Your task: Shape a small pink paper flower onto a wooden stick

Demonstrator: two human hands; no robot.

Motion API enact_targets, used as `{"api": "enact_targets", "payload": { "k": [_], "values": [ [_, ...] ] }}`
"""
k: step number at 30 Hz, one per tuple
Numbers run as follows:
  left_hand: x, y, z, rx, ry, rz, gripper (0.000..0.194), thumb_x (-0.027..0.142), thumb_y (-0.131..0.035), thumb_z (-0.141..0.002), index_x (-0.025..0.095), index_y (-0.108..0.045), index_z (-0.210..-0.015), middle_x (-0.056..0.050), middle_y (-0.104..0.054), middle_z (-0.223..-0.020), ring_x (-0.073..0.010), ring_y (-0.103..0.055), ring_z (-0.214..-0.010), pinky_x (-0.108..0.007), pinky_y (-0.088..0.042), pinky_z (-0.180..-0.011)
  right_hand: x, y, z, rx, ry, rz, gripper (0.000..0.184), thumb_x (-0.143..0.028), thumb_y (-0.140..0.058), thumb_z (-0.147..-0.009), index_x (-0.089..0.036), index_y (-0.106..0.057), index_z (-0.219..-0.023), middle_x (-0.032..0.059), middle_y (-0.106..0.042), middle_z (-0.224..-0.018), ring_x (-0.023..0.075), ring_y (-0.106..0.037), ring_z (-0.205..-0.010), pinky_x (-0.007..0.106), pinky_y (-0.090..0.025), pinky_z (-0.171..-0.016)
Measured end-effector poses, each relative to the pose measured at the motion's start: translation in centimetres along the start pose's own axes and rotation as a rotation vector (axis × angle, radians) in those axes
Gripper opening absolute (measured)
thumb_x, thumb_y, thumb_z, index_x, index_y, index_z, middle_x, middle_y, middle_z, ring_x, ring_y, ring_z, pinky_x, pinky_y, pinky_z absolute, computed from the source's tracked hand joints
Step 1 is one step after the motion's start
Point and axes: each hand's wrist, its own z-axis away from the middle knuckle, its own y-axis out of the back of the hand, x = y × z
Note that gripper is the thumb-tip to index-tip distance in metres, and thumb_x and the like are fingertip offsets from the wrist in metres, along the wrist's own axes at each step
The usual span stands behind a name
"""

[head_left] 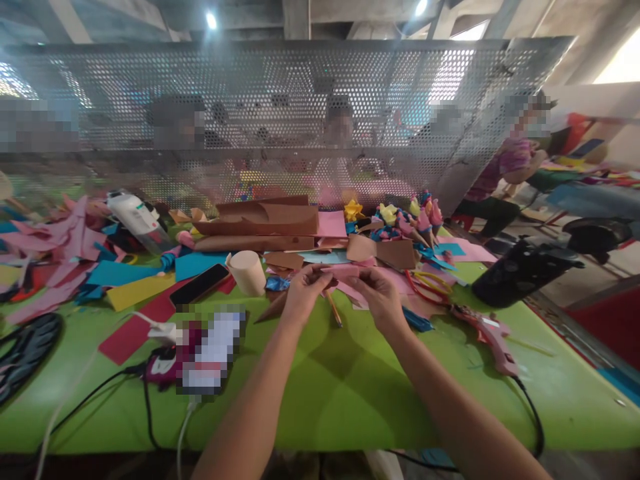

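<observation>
A small strip of pink paper (pixel 341 272) is stretched between my two hands above the green table. My left hand (pixel 311 288) pinches its left end, and my right hand (pixel 376 292) pinches the right end. Below the strip, a pencil (pixel 334 309) lies on the table. Brown and pink paper pieces sit just behind my fingers. To the right of my right hand are yellow-and-red-handled scissors (pixel 431 288) and a crumpled blue paper piece (pixel 417 320).
A pink glue gun (pixel 493 340) with a cord lies right, near a black bottle (pixel 523 272). Left are a charging phone (pixel 213 350), a dark phone (pixel 199 285), a paper roll (pixel 247 273) and a white bottle (pixel 137 219). Paper flowers (pixel 390 215) stand before a perforated metal screen (pixel 280 107); people sit beyond.
</observation>
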Motion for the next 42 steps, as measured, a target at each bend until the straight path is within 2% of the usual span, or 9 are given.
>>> {"api": "enact_targets", "payload": {
  "k": [11, 20, 25, 30, 35, 42],
  "values": [
    [-0.22, -0.56, 0.38, 0.066, -0.05, -0.006, 0.029, 0.04, -0.079, -0.067, 0.013, -0.073, -0.078, -0.002, -0.071, -0.07, -0.0137, -0.067, -0.063, -0.023, -0.051, -0.06, 0.47, 0.16, -0.01, 0.043, -0.001, 0.013, 0.028, -0.045, -0.08, -0.065, -0.02, -0.067, -0.07, -0.0019, -0.061, -0.062, 0.0134, -0.048, -0.06, 0.026, -0.037, -0.057],
    [-0.06, -0.74, 0.43, 0.068, -0.047, 0.023, 0.029, 0.04, -0.08, -0.064, 0.014, -0.071, -0.074, -0.001, -0.069, -0.067, -0.0125, -0.064, -0.061, -0.025, -0.052, -0.063, 0.22, 0.08, 0.0, 0.054, 0.009, 0.024, 0.03, -0.045, -0.08, -0.063, -0.02, -0.062, -0.065, -0.0041, -0.052, -0.056, 0.011, -0.041, -0.054, 0.025, -0.031, -0.05],
    [-0.13, -0.77, 0.42, 0.051, -0.01, 0.005, 0.034, 0.042, -0.081, -0.064, 0.014, -0.069, -0.078, 0.0, -0.068, -0.068, -0.013, -0.065, -0.062, -0.023, -0.049, -0.059, 0.32, -0.09, 0.07, 0.048, -0.007, 0.002, 0.032, -0.046, -0.08, -0.064, -0.02, -0.062, -0.067, -0.0033, -0.055, -0.058, 0.0114, -0.043, -0.054, 0.025, -0.032, -0.05],
    [-0.43, -0.68, 0.24, 0.053, -0.026, -0.03, 0.031, 0.037, -0.084, -0.059, 0.014, -0.066, -0.07, 0.002, -0.065, -0.06, -0.0103, -0.06, -0.056, -0.021, -0.045, -0.056, 0.37, -0.17, 0.04, 0.036, -0.016, -0.024, 0.03, -0.045, -0.081, -0.062, -0.02, -0.065, -0.068, -0.0022, -0.057, -0.059, 0.0128, -0.045, -0.057, 0.025, -0.034, -0.052],
    [-0.68, -0.42, -0.09, 0.065, -0.034, -0.037, 0.029, 0.036, -0.083, -0.059, 0.014, -0.068, -0.07, 0.0, -0.066, -0.062, -0.0111, -0.059, -0.056, -0.022, -0.045, -0.054, 0.24, -0.16, 0.13, -0.004, -0.015, -0.037, 0.029, -0.048, -0.076, -0.068, -0.021, -0.069, -0.077, 0.0, -0.062, -0.067, 0.0143, -0.048, -0.061, 0.026, -0.037, -0.055],
    [-0.69, -0.57, 0.01, 0.041, -0.026, -0.014, 0.031, 0.038, -0.084, -0.058, 0.014, -0.067, -0.068, 0.0, -0.066, -0.062, -0.0109, -0.059, -0.055, -0.023, -0.047, -0.057, 0.24, -0.05, 0.0, 0.031, -0.029, -0.062, 0.033, -0.049, -0.079, -0.064, -0.02, -0.065, -0.068, -0.0028, -0.054, -0.059, 0.0112, -0.041, -0.054, 0.024, -0.03, -0.049]
  ]
}}
